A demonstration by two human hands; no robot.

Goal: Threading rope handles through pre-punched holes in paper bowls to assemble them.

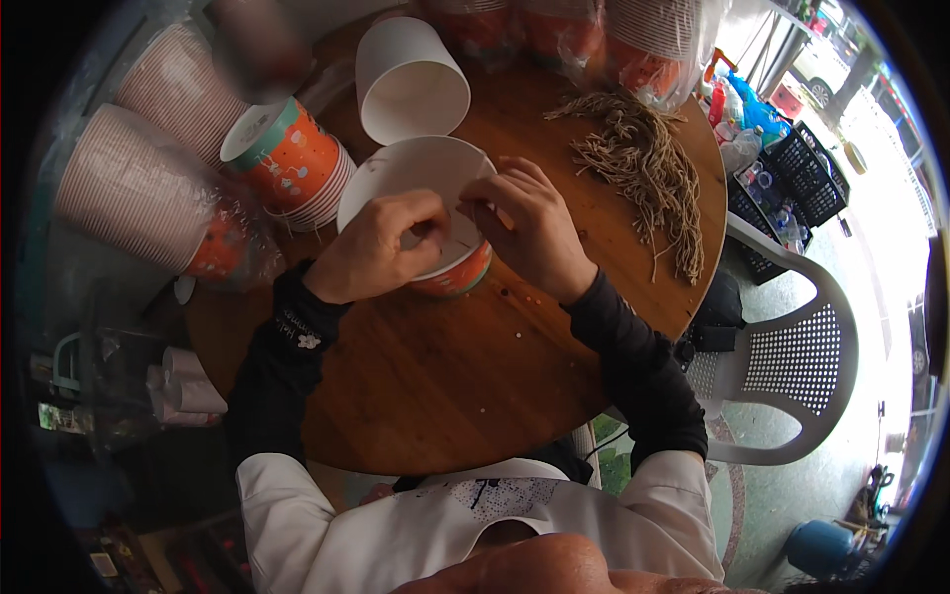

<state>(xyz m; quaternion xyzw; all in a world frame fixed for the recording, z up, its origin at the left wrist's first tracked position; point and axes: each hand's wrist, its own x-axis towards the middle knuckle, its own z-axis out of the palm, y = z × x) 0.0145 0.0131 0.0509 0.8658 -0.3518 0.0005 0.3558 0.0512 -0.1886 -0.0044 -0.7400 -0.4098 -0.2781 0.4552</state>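
A paper bucket (424, 163), white inside with an orange and green outer wall, stands on the wooden table in front of me. My left hand (384, 246) is over its left side, fingers curled in; what they hold, if anything, is hidden. At the right rim, my right hand (534, 220) has thumb and forefinger pinched together on something too small to name. A few thin dark strands show inside the bucket, between the hands. Behind it, a plain white paper bucket (411, 74) lies tipped with its mouth toward me.
A bundle of beige strings (648, 173) lies at the table's right. Stacked orange buckets (282, 153) stand left, beside plastic-wrapped bucket stacks (129, 188); more wrapped stacks (648, 45) line the far edge. A grey plastic chair (807, 346) and black crates (802, 178) are to the right.
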